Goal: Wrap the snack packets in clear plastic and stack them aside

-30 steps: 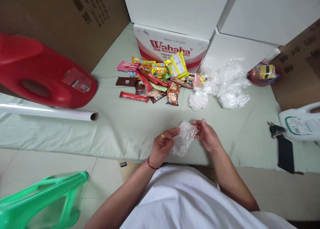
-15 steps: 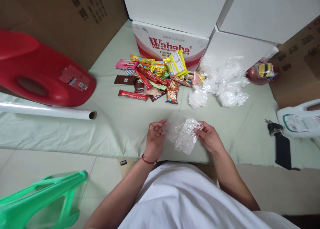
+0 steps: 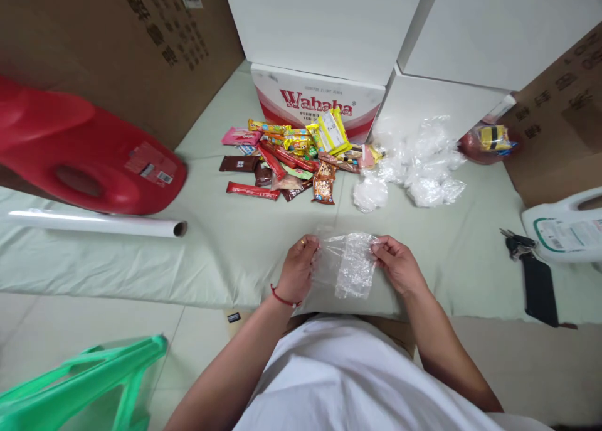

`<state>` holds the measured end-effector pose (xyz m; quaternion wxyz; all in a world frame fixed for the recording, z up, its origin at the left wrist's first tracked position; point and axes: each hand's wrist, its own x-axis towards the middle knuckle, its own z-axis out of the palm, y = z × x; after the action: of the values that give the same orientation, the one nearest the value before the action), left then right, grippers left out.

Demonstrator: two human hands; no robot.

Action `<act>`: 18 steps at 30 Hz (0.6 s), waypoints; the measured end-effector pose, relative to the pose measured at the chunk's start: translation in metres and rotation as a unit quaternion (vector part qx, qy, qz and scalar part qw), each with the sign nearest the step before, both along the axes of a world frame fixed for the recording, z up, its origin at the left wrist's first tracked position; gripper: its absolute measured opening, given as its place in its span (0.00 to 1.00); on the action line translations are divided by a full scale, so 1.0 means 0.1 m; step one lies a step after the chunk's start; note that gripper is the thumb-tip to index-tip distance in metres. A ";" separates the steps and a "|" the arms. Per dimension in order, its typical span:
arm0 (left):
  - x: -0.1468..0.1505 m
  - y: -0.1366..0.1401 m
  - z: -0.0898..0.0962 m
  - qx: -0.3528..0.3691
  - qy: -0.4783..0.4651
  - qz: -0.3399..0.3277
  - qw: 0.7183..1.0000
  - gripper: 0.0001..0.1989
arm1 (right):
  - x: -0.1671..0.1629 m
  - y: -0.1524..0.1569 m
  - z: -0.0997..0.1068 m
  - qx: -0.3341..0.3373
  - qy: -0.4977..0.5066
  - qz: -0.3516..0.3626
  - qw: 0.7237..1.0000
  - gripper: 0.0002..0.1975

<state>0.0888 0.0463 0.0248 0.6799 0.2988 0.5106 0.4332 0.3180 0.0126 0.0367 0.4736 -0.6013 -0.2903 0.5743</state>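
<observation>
A clear plastic bag [image 3: 355, 265], crinkled over its right part, is stretched between my two hands above the front of the cloth-covered table. My left hand [image 3: 301, 265] pinches its left edge, thumb against the fingers; a red string bracelet circles that wrist. Its upper right corner is pinched by my right hand [image 3: 397, 261]. Beyond my hands lies a pile of wrapped snacks [image 3: 286, 161] in red, yellow and brown packets. To the right of the snacks sits a heap of crumpled clear plastic [image 3: 423, 167].
White cartons [image 3: 324, 26] stand along the back. A red jug [image 3: 94, 155] and a white roll [image 3: 108, 224] lie at left, with a green stool [image 3: 108, 374] below. At right are a white jug [image 3: 569, 227], keys [image 3: 520, 243] and a black flat case [image 3: 538, 290].
My left fingers have closed on the bag's left edge, and the bag is now pulled out flatter between my hands. My right hand keeps its pinch. The view has shifted slightly.
</observation>
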 end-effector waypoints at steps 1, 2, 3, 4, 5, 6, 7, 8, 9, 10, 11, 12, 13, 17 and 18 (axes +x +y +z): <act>0.01 -0.01 0.01 -0.008 -0.012 -0.002 1.000 0.25 | 0.00 0.00 0.00 0.001 0.002 0.001 1.000 0.24; 0.01 -0.01 0.03 -0.019 -0.026 -0.004 0.999 0.27 | 0.00 -0.01 0.00 0.006 0.003 0.004 1.000 0.24; 0.02 -0.02 0.04 -0.030 -0.040 -0.014 0.999 0.29 | -0.01 -0.01 0.00 0.012 0.005 0.008 1.000 0.23; 0.03 -0.03 0.04 -0.039 -0.049 -0.034 0.997 0.31 | -0.01 -0.01 0.01 0.017 0.008 0.012 1.000 0.23; 0.03 -0.03 0.05 -0.045 -0.050 -0.069 0.995 0.33 | -0.02 -0.01 0.01 0.020 0.011 0.018 1.000 0.23; 0.04 -0.04 0.04 -0.049 -0.047 -0.109 0.992 0.33 | -0.03 -0.01 0.02 0.022 0.014 0.024 0.999 0.22; 0.03 -0.05 0.04 -0.049 -0.038 -0.143 0.988 0.31 | -0.03 0.00 0.01 0.022 0.018 0.028 0.999 0.22; 0.03 -0.05 0.03 -0.044 -0.025 -0.164 0.985 0.29 | -0.03 0.00 0.01 0.021 0.022 0.030 0.999 0.22; 0.02 -0.06 0.03 -0.037 -0.012 -0.170 0.985 0.27 | -0.03 0.00 0.00 0.021 0.025 0.028 0.999 0.22; 0.02 -0.06 0.02 -0.027 -0.004 -0.161 0.987 0.25 | -0.03 0.00 -0.01 0.023 0.025 0.022 0.999 0.23; 0.01 -0.07 0.02 -0.017 -0.003 -0.142 0.990 0.24 | -0.03 -0.01 -0.02 0.032 0.017 0.008 0.999 0.23; 0.00 -0.08 0.03 -0.008 -0.009 -0.122 0.992 0.22 | -0.03 -0.01 -0.04 0.048 0.000 -0.012 0.999 0.24; 0.00 -0.08 0.05 -0.004 -0.021 -0.111 0.994 0.20 | -0.02 -0.02 -0.04 0.070 -0.025 -0.033 0.997 0.24; -0.01 -0.11 0.16 -0.028 -0.111 -0.145 0.983 0.21 | -0.06 -0.04 -0.04 0.156 -0.124 -0.024 0.980 0.19; -0.01 -0.12 0.18 -0.029 -0.136 -0.166 0.976 0.23 | -0.08 -0.03 -0.03 0.164 -0.132 0.003 0.978 0.18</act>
<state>0.0883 0.0342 0.0432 0.8135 0.2979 0.3691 0.3364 0.3102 0.0094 0.0337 0.5211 -0.5851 -0.4424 0.4362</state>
